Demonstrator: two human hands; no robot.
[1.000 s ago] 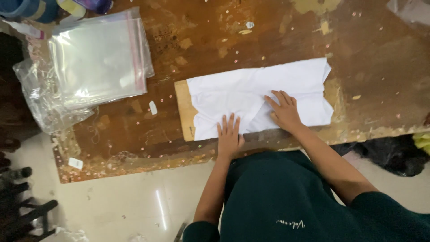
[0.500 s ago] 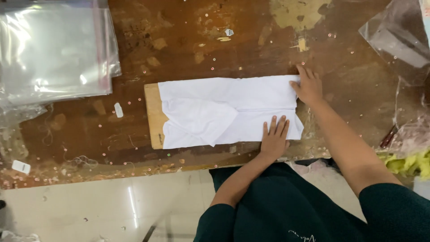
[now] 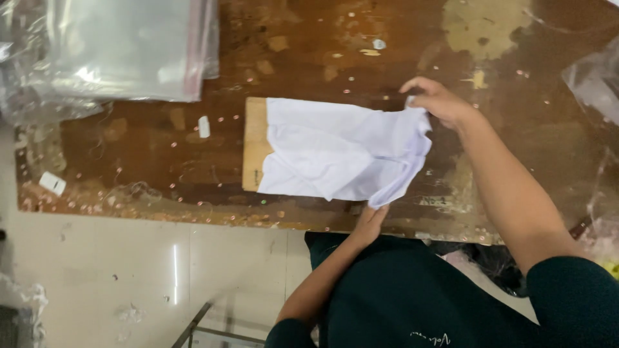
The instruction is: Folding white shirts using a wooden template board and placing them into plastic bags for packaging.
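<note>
A white garment [image 3: 335, 151] lies folded over a wooden board [image 3: 255, 138] on a worn brown table [image 3: 148, 161]. My right hand [image 3: 435, 100] pinches the garment's far right corner and lifts it off the table. My left hand [image 3: 371, 220] grips the near right corner at the table's front edge, partly hidden under the cloth. The right end of the garment is raised and folding toward the left.
A stack of clear plastic bags [image 3: 122, 48] lies at the far left of the table. More crumpled plastic [image 3: 596, 80] sits at the right edge. Small white labels [image 3: 204, 126] and scraps dot the tabletop. Pale floor [image 3: 129, 277] lies below the front edge.
Both hands went from pressing flat on the garment to gripping its right-end corners. The right end has lifted and begun folding leftward.
</note>
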